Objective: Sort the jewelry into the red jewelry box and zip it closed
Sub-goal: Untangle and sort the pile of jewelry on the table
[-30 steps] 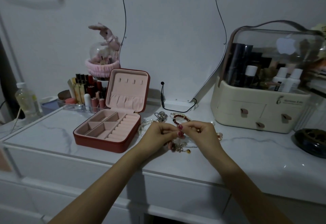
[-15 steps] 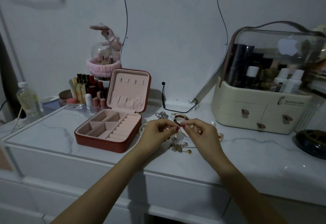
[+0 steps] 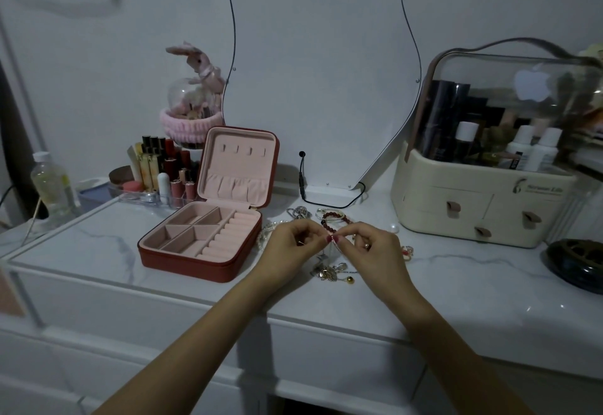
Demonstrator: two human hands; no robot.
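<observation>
My left hand (image 3: 295,245) and my right hand (image 3: 372,248) met fingertip to fingertip above the white marble counter (image 3: 81,245), both pinching one thin silvery piece of jewelry (image 3: 333,241) between them; it was too fine for me to tell what kind. Under and around my hands lay the loose jewelry: a dark red bead bracelet (image 3: 329,222), a silver chain (image 3: 298,212), a small tangle with a gold bead (image 3: 332,272) nearer the counter's front edge, and a single pearl (image 3: 394,228) off to the right. The red jewelry box (image 3: 208,238) sat just left of my hands, unzipped, its lid standing upright and its pink compartments and ring rolls showing nothing in them. Behind it stood a tray of lipsticks (image 3: 163,169), and to the right a cream cosmetics organizer (image 3: 483,199).
</observation>
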